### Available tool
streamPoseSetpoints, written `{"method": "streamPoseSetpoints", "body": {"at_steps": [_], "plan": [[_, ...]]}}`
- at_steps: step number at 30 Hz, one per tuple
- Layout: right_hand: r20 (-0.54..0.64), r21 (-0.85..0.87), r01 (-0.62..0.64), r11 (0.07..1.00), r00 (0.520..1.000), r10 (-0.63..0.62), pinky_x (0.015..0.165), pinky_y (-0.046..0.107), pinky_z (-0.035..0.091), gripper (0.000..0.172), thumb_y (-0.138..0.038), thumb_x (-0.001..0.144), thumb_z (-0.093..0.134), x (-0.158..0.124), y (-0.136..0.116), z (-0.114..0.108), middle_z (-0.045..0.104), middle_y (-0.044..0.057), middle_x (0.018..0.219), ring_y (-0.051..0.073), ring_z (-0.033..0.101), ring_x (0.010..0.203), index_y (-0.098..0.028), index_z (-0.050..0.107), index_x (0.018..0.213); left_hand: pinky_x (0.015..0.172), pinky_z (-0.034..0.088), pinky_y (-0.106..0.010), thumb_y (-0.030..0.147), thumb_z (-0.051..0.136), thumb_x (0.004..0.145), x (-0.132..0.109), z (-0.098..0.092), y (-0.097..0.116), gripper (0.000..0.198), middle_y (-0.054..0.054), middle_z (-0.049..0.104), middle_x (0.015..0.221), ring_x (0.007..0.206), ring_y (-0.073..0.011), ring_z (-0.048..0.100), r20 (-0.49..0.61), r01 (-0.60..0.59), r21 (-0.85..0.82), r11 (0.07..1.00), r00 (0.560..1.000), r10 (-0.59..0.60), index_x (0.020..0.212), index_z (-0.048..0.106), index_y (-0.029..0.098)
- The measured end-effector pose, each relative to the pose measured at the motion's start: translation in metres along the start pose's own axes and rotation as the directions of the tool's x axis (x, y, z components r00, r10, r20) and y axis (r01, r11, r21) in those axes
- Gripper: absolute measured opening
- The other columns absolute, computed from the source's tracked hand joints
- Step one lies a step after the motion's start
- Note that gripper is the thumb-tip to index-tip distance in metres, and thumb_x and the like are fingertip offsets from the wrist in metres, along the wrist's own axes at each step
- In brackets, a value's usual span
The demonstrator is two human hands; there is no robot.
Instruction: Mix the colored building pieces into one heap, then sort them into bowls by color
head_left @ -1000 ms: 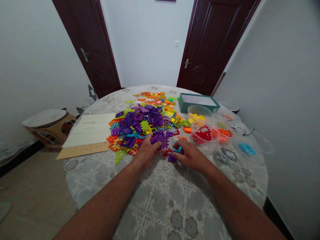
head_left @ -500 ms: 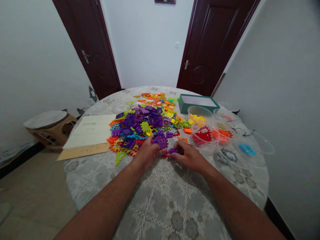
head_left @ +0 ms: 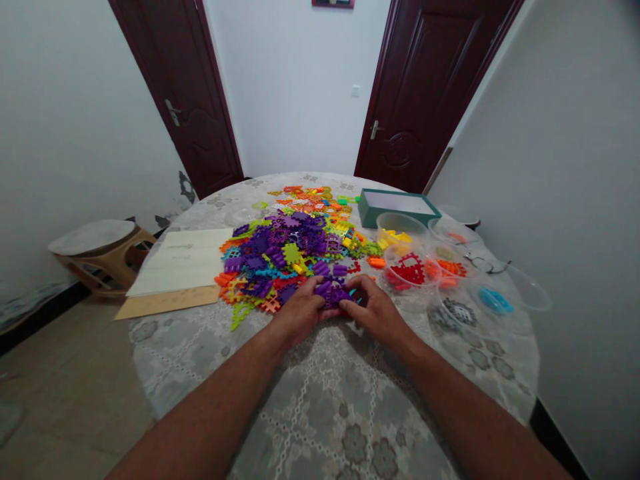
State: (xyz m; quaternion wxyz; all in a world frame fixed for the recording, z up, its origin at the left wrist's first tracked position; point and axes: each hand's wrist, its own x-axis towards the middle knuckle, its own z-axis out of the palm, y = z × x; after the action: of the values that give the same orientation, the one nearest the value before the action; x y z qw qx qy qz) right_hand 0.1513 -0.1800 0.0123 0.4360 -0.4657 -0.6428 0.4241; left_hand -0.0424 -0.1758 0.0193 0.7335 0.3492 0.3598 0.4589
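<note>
Between my two hands, low over the front of the table, are purple interlocking plastic building pieces [head_left: 331, 292]. My left hand [head_left: 303, 304] is closed on them from the left, its thumb on top. From the right, my right hand [head_left: 373, 308] pinches the purple pieces with thumb and fingers. Whether they are joined together I cannot tell, as the fingers cover part of them. Just beyond my left hand lies a heap of mixed building pieces [head_left: 260, 250], mostly purple on top, with green, orange, blue and yellow around.
Clear plastic bowls [head_left: 400, 230] with sorted yellow, red, orange, blue and grey pieces stand to the right. Behind them is a green box [head_left: 367, 212]. Paper sheets [head_left: 180, 260] lie at the left edge. A stool [head_left: 100, 240] stands left of the round table [head_left: 320, 413].
My right hand has brought its purple piece left to the purple piece in my left hand. The two hands are now together on the purple pieces.
</note>
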Motion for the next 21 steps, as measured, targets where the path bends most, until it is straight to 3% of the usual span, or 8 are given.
{"method": "streamPoseSetpoints", "body": {"at_steps": [2, 4, 11, 16, 21], "plan": [[0.015, 0.078, -0.026, 0.997, 1.000, 0.024, 0.069, 0.030, 0.053, 0.049, -0.026, 0.083, 0.078, 0.002, 0.003, 0.000, 0.066, 0.002, 0.108, 0.018, 0.061, 0.083, -0.035, 0.061, 0.129, 0.098, 0.064, -0.045, 0.002, 0.061, 0.076, 0.001, -0.002, -0.001, 0.057, -0.013, 0.071, 0.127, 0.112, -0.0249, 0.073, 0.019, -0.002, 0.011, 1.000, 1.000, 0.001, 0.130, 0.058, 0.020], [0.053, 0.140, -0.077, 0.987, 0.996, 0.071, 0.067, 0.030, 0.054, 0.057, -0.027, 0.082, 0.079, 0.004, 0.005, -0.001, 0.066, 0.003, 0.114, 0.018, 0.062, 0.083, -0.035, 0.059, 0.135, 0.095, 0.065, -0.043, 0.006, 0.065, 0.080, 0.001, -0.004, -0.002, 0.051, -0.014, 0.071, 0.129, 0.111, -0.0246, 0.073, 0.032, -0.008, 0.035, 0.999, 0.999, 0.007, 0.129, 0.060, 0.021], [0.114, 0.223, -0.165, 0.961, 0.983, 0.143, 0.054, 0.025, 0.046, 0.045, -0.031, 0.079, 0.080, 0.006, 0.003, -0.005, 0.068, 0.003, 0.110, 0.013, 0.059, 0.067, -0.027, 0.062, 0.121, 0.083, 0.065, -0.034, 0.019, 0.077, 0.087, 0.000, -0.009, 0.002, 0.036, -0.011, 0.073, 0.117, 0.098, -0.0198, 0.075, 0.075, 0.006, 0.099, 0.995, 0.997, -0.014, 0.121, 0.065, 0.020], [0.167, 0.210, -0.181, 0.961, 0.975, 0.147, 0.052, 0.025, 0.044, 0.053, -0.033, 0.080, 0.076, 0.004, -0.005, -0.008, 0.065, -0.002, 0.089, 0.013, 0.053, 0.059, -0.028, 0.058, 0.130, 0.078, 0.064, -0.031, 0.027, 0.081, 0.087, -0.003, -0.009, 0.008, 0.042, -0.015, 0.076, 0.115, 0.094, -0.0233, 0.080, 0.159, 0.117, 0.066, 0.991, 0.979, -0.126, 0.124, 0.063, 0.019], [0.223, 0.197, -0.118, 0.973, 0.972, 0.073, 0.058, 0.027, 0.045, 0.060, -0.034, 0.082, 0.075, -0.001, -0.014, -0.014, 0.066, 0.002, 0.101, 0.015, 0.056, 0.067, -0.030, 0.059, 0.140, 0.076, 0.065, -0.032, 0.032, 0.086, 0.084, -0.005, -0.009, 0.012, 0.046, -0.012, 0.077, 0.107, 0.086, -0.0215, 0.080, 0.193, 0.181, 0.057, 0.982, 0.963, -0.189, 0.122, 0.063, 0.020]]}}
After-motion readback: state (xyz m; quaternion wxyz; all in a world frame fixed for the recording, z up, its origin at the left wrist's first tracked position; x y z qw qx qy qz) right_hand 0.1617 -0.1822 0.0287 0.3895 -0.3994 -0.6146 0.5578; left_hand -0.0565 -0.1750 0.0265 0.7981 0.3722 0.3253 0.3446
